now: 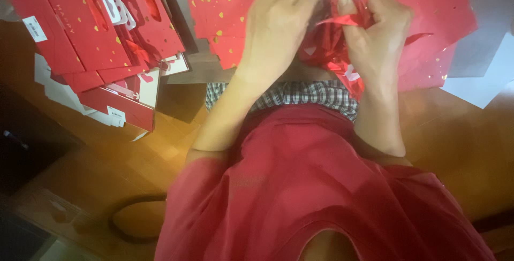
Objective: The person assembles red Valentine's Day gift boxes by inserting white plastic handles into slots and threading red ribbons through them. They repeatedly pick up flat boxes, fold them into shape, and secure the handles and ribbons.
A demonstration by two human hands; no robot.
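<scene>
Both hands, left hand [278, 20] and right hand [377, 25], pinch a red ribbon [342, 21] at top centre. Flat red gift boxes [91, 31] are stacked at the upper left.

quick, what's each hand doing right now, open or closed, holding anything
Left hand: closed, fingers curled on the red paper bag.
Right hand: closed, pinching the red ribbon on that bag.
</scene>
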